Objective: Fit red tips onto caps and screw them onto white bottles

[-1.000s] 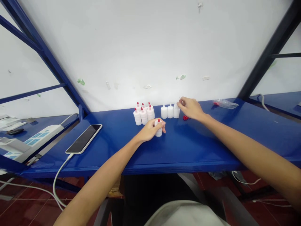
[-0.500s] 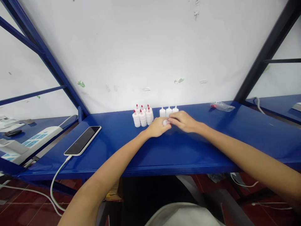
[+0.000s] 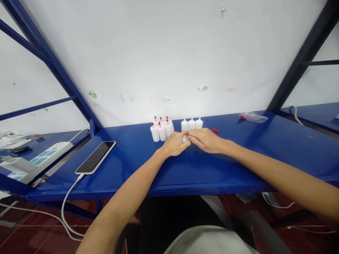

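Observation:
My left hand (image 3: 174, 144) is closed round a small white squeeze bottle (image 3: 185, 138), of which only a part shows between the fingers. Pressed against its nozzle end is my right hand (image 3: 203, 139), fingers closed; the tip and anything on it are hidden. Just behind my hands stand three white bottles (image 3: 191, 124) with bare nozzles. To the left is a group of several white bottles (image 3: 162, 131) with red tips. Several small red caps (image 3: 215, 131) lie beyond my right hand.
A phone (image 3: 95, 157) with a white charging cable (image 3: 63, 208) lies on the left of the blue table (image 3: 212, 176). A clear plastic bag (image 3: 253, 117) with something red sits at the back right. Blue metal posts (image 3: 60, 72) frame both sides, and a power strip (image 3: 49, 155) is further left.
My right hand has closed in over the bottle's nozzle end and moved slightly down. The red caps behind it have come into view. The camera view has shifted slightly.

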`<move>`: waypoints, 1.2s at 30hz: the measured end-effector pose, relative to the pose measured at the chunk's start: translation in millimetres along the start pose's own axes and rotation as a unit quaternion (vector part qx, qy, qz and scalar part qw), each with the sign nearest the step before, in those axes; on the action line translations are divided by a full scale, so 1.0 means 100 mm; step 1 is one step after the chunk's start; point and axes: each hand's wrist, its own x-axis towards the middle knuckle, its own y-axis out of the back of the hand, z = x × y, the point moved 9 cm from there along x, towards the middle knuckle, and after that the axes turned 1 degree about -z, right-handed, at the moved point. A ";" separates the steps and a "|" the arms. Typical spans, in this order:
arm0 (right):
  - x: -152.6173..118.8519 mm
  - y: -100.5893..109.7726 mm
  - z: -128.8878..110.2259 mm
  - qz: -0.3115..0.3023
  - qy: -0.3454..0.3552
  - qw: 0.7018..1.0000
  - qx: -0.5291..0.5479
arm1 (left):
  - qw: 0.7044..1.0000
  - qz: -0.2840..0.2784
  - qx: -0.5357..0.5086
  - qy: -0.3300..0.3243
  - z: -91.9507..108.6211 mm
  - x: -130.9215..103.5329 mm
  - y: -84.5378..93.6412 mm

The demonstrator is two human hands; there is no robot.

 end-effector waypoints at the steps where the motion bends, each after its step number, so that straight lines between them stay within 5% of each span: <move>1: 0.00 -0.01 -0.01 -0.006 0.000 1.000 0.016 | 1.000 -0.005 0.005 0.000 0.00 0.00 -0.02; 6: 0.02 0.04 0.06 0.007 -0.052 0.988 0.146 | 0.999 -0.010 0.040 -0.002 0.00 -0.03 -0.01; 9: -0.03 0.23 0.33 0.067 -0.121 0.965 0.225 | 0.999 0.017 0.051 0.000 -0.03 -0.05 0.12; 12: -0.15 0.48 0.71 0.114 -0.164 0.966 0.166 | 0.998 0.038 0.045 0.018 -0.07 -0.07 0.23; 15: -0.34 0.56 1.22 0.055 -0.249 0.967 -0.003 | 0.998 0.027 0.047 0.023 -0.08 -0.08 0.22; 20: -0.71 0.35 1.87 -0.128 -0.417 0.891 -0.123 | 0.999 0.018 0.049 0.013 -0.06 -0.05 0.15; 23: -0.75 0.26 1.89 -0.167 -0.434 0.879 -0.110 | 0.999 0.003 0.046 0.021 -0.08 -0.04 0.12; 32: -0.67 0.27 1.80 -0.152 -0.392 0.901 -0.104 | 0.994 -0.059 0.073 0.048 -0.15 -0.05 -0.02; 36: -0.57 0.50 1.63 -0.044 -0.376 0.912 -0.154 | 0.992 -0.057 0.099 0.058 -0.17 -0.05 -0.02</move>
